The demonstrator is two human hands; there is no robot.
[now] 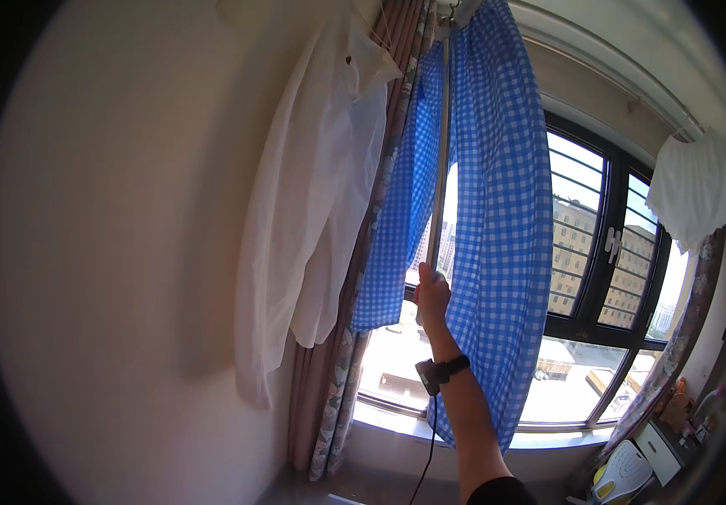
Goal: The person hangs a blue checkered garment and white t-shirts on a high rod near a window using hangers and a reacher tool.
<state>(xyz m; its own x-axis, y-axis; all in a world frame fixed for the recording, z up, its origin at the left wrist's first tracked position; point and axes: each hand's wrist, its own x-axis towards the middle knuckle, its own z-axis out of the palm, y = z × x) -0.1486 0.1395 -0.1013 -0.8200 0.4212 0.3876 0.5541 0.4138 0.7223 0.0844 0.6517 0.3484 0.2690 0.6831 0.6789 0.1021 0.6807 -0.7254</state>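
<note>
The fingers of the right hand (434,299) are curled closed around a metal pole (440,185), which rises above them toward a hook (453,12) near the ceiling. Just below the fingers, the wrist wears a black band (453,368) with a small device, and a dark cable (431,446) hangs down from it. A blue-and-white checked cloth (502,185) hangs from up by the pole's top, one part to the left of the fingers and a longer part just to their right. Farther left of them hangs a sheer white garment (308,210), near a plain wall (110,252) and a brown curtain (308,404). Beyond the fingers are a sill (573,438) and a dark-framed window (588,328). Well to their right, a cluttered surface (685,444) tops a white drawer, with a frilly white garment (693,185) hanging higher up; pale buildings (572,244) stand outside.
</note>
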